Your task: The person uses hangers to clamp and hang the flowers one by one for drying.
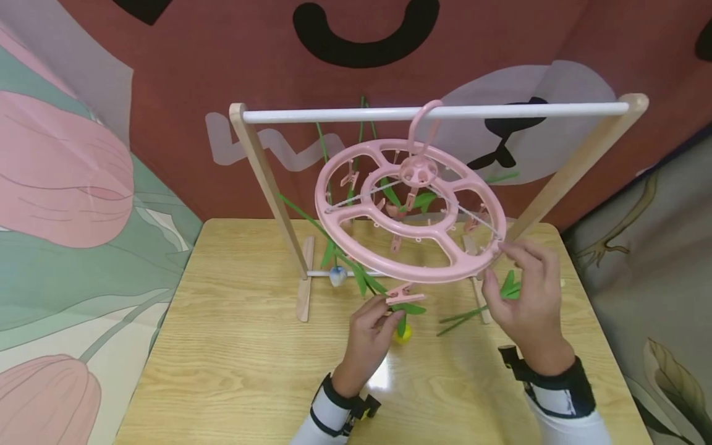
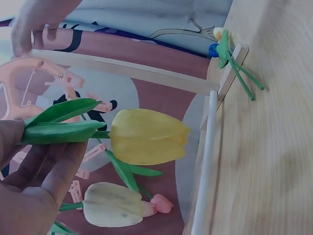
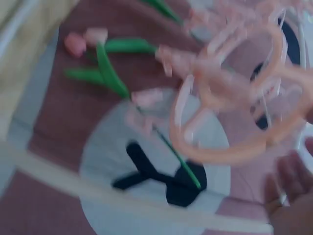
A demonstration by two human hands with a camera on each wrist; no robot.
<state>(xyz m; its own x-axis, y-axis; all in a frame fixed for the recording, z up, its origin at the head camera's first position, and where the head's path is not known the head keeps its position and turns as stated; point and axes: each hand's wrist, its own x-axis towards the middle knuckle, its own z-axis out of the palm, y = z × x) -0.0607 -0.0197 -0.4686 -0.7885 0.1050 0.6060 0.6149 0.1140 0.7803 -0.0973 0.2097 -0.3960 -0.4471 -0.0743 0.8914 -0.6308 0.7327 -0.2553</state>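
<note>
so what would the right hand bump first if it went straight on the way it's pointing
Probably the pink hanger's rim, close by the right hand; whether they already touch is unclear.

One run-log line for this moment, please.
pink hanger: hooked on white bar | left hand: holds yellow tulip at its leaves | right hand: at hanger's rim

I count one pink hanger (image 1: 418, 171) with at least five clips (image 1: 405, 299); two wooden posts (image 1: 269, 185) flanking it; two white rails, one above (image 1: 334, 115), one below (image 2: 206, 156); one yellow tulip (image 2: 146, 137) beneath its front edge; one blue-and-white tulip (image 1: 337, 276) at its lower left; two pink tulips (image 3: 76, 45) under it; two flowers (image 2: 223, 51) on one worktop (image 1: 222, 346), right of it.
</note>
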